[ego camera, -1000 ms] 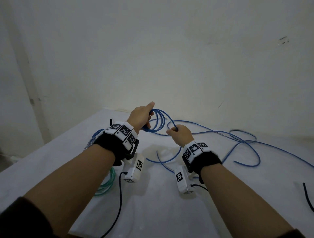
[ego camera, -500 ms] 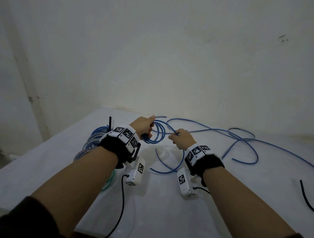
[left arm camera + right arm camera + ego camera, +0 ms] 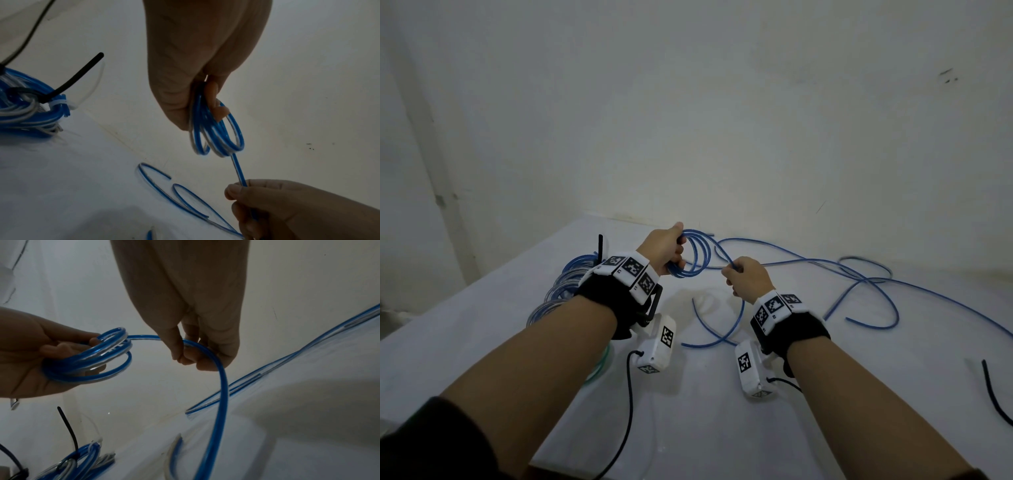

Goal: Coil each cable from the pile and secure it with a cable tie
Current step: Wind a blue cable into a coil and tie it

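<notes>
My left hand (image 3: 666, 248) grips a small coil of blue cable (image 3: 697, 255) held above the table, its loops hanging from the fingers (image 3: 220, 110). From that blue coil (image 3: 92, 360) a strand runs to my right hand (image 3: 748, 279), which pinches it between thumb and fingers (image 3: 180, 350) a short way to the right. The loose rest of the blue cable (image 3: 859, 284) sprawls over the white table (image 3: 705, 411) to the right, and one loop (image 3: 722, 329) hangs below my right hand.
Finished coils of blue and clear cable (image 3: 566, 284) lie at the left, bound with a black cable tie (image 3: 600, 248), also seen as the tie (image 3: 76, 78). A black cable tie (image 3: 993, 394) lies near the right edge. The wall (image 3: 722, 120) stands close behind.
Both hands have stayed close together, first lowering a little and then rising. The strand between them has shifted and the loose cable on the table has been drawn slightly toward my hands.
</notes>
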Available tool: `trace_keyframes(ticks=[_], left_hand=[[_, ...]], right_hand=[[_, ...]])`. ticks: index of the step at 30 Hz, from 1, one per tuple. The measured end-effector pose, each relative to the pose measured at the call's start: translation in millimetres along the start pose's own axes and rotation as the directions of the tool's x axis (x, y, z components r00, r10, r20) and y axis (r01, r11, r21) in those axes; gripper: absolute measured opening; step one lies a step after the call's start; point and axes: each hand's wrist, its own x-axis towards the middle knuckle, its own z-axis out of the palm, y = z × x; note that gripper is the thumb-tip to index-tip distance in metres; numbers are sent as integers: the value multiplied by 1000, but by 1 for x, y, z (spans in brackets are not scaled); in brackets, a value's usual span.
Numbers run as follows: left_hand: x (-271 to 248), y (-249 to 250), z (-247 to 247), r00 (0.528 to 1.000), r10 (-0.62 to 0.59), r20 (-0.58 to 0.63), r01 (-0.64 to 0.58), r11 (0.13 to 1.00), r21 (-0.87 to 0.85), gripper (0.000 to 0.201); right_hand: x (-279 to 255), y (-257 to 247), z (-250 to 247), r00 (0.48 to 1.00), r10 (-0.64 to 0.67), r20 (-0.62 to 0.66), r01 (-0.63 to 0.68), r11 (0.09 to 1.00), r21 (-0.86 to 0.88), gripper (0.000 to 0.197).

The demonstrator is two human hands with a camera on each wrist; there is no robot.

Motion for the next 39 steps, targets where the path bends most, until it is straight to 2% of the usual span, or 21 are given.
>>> trace_keyframes(ticks=[11,15,19,22,24,26,28,31,33,35,36,37,38,39], left_hand=[[2,5,0,998,40,53,-33,991,-132,39],[9,8,-1,995,84,-55,-98,941,-324,38],[17,6,-4,972,113,-208,-186,909,-374,37],[22,4,-7,947,125,-295,-226,913,-341,37],[28,2,-9,927,148,-344,-246,933,-261,34],[34,-2,-11,895,207,-395,-275,953,-124,28],[37,-5,-11,852,299,-430,-346,938,-31,23],[38,-7,-8,811,373,-451,-435,900,-37,26],[38,-5,-2,834,344,-432,-432,893,-123,31],[38,-3,3,886,283,-368,-390,884,-258,31],[36,-2,6,901,273,-336,-376,878,-295,30],[37,-2,7,904,284,-321,-379,879,-289,30],[36,-3,9,892,323,-317,-400,889,-221,32],[37,-5,10,868,386,-313,-439,891,-119,34]], right_hand=[[-2,-5,-1,996,26,83,-23,999,-34,16],[-4,-5,-5,996,31,88,-26,998,-58,16],[-5,-7,-11,995,54,84,-50,997,-59,14],[-6,-7,-14,992,95,87,-89,994,-67,19],[-9,-7,-15,990,114,83,-109,992,-70,24],[-11,-7,-16,987,128,98,-123,991,-57,26],[-12,-8,-16,984,134,119,-131,991,-33,26],[-16,-11,-16,971,115,209,-113,993,-20,18],[-19,-14,-15,952,96,292,-88,995,-41,20],[-22,-19,-14,921,79,381,-44,994,-100,27],[-23,-21,-14,906,70,418,-23,993,-116,23],[-25,-23,-13,897,58,439,-15,995,-101,14],[-26,-24,-13,896,44,443,-22,998,-54,14],[-26,-24,-13,901,36,433,-44,999,9,25]])
